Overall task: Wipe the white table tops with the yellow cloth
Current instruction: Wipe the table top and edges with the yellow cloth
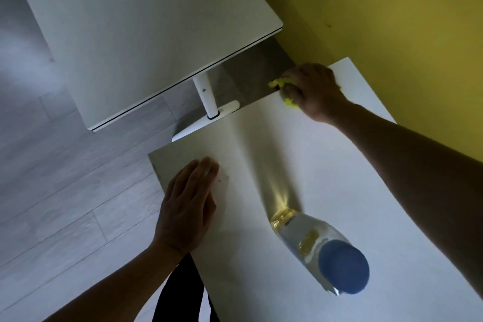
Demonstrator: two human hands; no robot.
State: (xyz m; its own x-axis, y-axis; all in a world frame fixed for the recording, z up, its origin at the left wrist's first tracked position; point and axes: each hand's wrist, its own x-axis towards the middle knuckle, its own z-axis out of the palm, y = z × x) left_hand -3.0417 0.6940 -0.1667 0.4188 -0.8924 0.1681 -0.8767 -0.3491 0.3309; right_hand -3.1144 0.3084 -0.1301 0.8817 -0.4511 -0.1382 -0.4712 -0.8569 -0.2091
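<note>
My right hand [315, 90] grips the bunched yellow cloth [286, 97] at the far edge of the near white table top [261, 144], close to its far corner by the wall. Most of the cloth is hidden under the fingers. My left hand [188, 206] lies flat, fingers straight and together, on the left part of the same table top near its left edge. A second white table top [130, 34] stands beyond a narrow gap, higher in the view.
A clear bottle with a blue cap [324, 251], holding yellowish liquid, stands on the near table between my arms. A yellow wall [392, 8] runs along the right. The far table's white leg and foot [209, 104] stand in the gap. Grey plank floor [52, 178] lies left.
</note>
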